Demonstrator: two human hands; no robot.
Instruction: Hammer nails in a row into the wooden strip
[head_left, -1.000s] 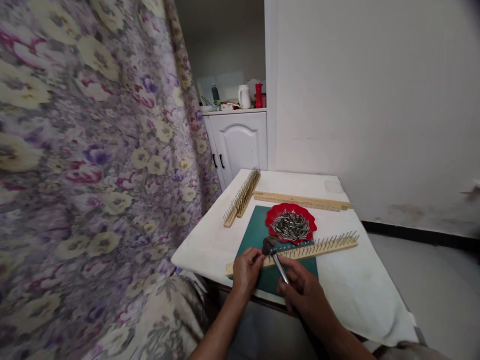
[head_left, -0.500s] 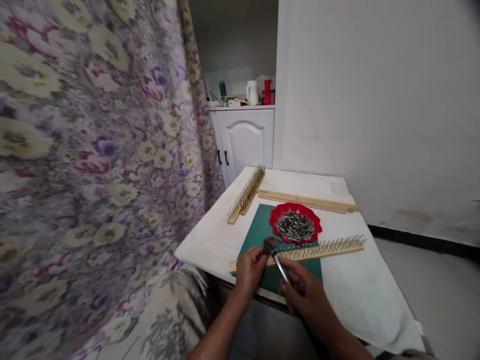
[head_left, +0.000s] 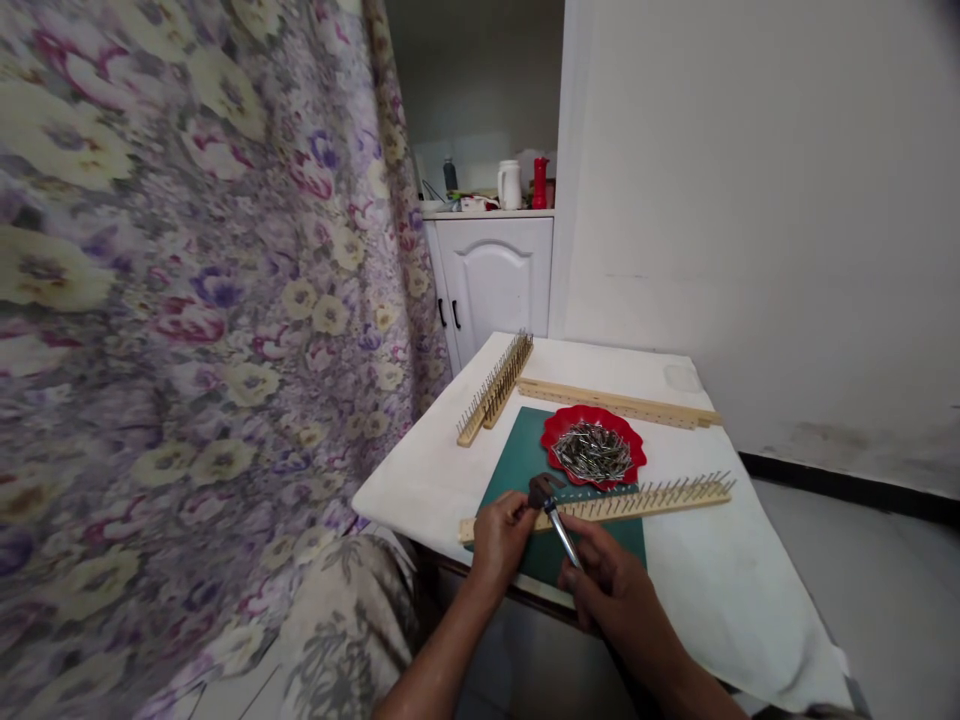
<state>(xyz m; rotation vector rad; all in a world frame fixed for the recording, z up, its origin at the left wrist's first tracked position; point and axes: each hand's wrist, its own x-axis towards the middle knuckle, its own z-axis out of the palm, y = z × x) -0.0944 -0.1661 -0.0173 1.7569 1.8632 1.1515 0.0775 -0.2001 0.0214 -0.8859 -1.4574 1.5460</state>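
"Right hand (head_left: 611,582)?"
"Closed around the hammer (head_left: 563,537); hammer head just beside the left fingertips."
"Left hand (head_left: 499,538)?"
"Fingers pinched together over the nail-studded strip (head_left: 600,511); item between them indiscernible. Red bowl (head_left: 634,438) of nails (head_left: 592,453) sits beyond both hands."

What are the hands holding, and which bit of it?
The right hand holds the hammer by its handle. The left hand has its fingertips at the board; whether they pinch anything cannot be told.
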